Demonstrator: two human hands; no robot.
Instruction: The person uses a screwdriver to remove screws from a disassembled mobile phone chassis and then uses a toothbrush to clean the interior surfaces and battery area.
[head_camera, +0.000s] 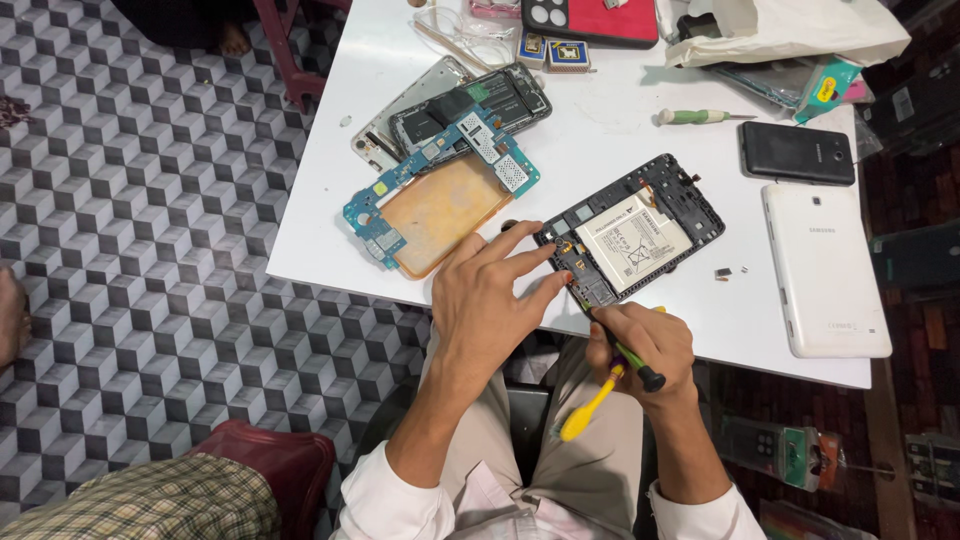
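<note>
An opened tablet (640, 225), black-framed with a white battery showing, lies near the front edge of the white table (340, 180). My left hand (490, 295) presses its fingers on the tablet's near left corner. My right hand (640, 345) grips a green-and-black screwdriver (630, 358) whose tip touches the tablet's lower edge. The same hand also holds a yellow tool (590, 408) that points down toward my lap.
A blue circuit board on an orange-backed panel (440, 205) and another opened device (470, 110) lie to the left. A white tablet back (825, 270), a black tablet (797, 152), a second screwdriver (700, 117) and small loose parts (730, 271) sit to the right. A red stool (270, 460) stands below.
</note>
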